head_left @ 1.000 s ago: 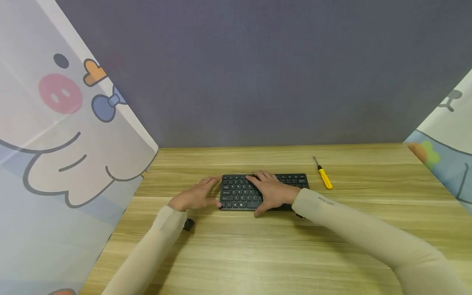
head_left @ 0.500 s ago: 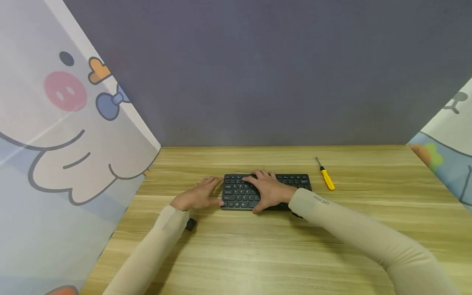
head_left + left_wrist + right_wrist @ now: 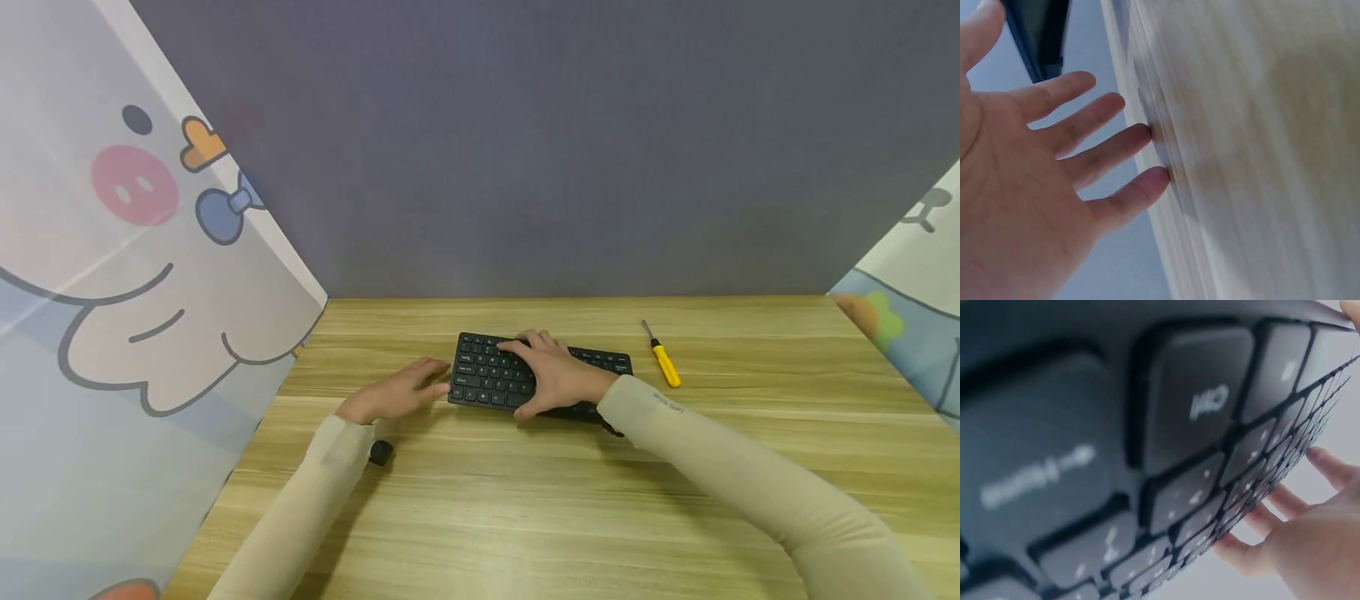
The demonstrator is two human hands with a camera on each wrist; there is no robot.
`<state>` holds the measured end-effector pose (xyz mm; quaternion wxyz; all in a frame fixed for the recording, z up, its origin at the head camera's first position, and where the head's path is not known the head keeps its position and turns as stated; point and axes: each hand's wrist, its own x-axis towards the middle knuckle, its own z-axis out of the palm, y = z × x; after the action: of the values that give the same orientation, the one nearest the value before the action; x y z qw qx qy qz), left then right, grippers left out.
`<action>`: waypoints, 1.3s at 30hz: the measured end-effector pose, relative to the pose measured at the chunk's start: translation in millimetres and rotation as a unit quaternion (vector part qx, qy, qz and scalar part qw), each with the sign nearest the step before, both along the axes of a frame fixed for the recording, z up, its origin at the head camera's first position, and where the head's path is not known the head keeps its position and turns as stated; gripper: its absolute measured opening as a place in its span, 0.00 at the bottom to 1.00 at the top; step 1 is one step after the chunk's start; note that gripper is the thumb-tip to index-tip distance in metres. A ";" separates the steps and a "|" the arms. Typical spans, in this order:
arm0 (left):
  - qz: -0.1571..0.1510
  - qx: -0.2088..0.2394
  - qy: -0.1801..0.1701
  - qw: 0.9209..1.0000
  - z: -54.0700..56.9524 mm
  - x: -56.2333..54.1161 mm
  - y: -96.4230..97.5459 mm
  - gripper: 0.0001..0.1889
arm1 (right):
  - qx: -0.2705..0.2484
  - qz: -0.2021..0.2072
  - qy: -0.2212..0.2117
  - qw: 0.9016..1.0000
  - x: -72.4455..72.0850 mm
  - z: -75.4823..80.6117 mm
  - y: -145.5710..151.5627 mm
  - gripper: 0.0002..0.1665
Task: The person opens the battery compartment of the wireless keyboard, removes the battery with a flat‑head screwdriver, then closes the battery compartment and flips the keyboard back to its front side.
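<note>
A black keyboard [image 3: 487, 375] is in the middle of the head view, slanted, its left end farther back than its right. My right hand [image 3: 553, 379] spans it from above, thumb at the front edge and fingers over the back edge. In the right wrist view the keys [image 3: 1200, 403] fill much of the picture, and fingers [image 3: 1247, 550] show along the far side. Beside the keyboard's left end is my left hand [image 3: 397, 393], fingers extended and holding nothing. The left wrist view shows its spread fingers [image 3: 1107, 150], with the keyboard's dark end [image 3: 1038, 40] apart above them.
A screwdriver [image 3: 663, 361] with a yellow handle lies right of the keyboard on the wooden table [image 3: 480, 508]. A grey panel [image 3: 525, 167] stands along the back edge. Printed side panels [image 3: 247, 325] flank the table. Small dark things show near both wrists.
The keyboard's left end has come up and back, so it now lies slanted. My left hand has drawn slightly left, away from that end, while the right hand keeps its grip.
</note>
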<state>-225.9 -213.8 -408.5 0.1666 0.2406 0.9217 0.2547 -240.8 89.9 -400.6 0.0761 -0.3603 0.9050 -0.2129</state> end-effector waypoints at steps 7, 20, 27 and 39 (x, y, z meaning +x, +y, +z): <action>0.007 0.014 0.001 1.000 -0.7 0.9 -3.6 0.34 | -0.041 0.001 0.010 0.999 0.1 9.4 3.1 0.64; 0.012 0.035 0.007 0.999 -3.6 -1.2 -2.9 0.33 | -0.121 0.019 0.032 0.992 3.1 32.5 -1.6 0.67; 0.016 0.023 -0.007 1.000 0.1 1.1 -2.1 0.33 | -0.171 0.038 0.014 0.984 2.1 42.0 -6.5 0.68; 0.014 0.026 -0.005 1.000 -1.6 1.6 -0.5 0.33 | -0.272 0.072 0.022 0.959 2.5 50.1 -13.6 0.72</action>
<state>-224.3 -214.3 -410.2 0.1611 0.2304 0.9172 0.2823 -238.4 76.3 -350.6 -0.0294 -0.4362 0.7861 -0.4370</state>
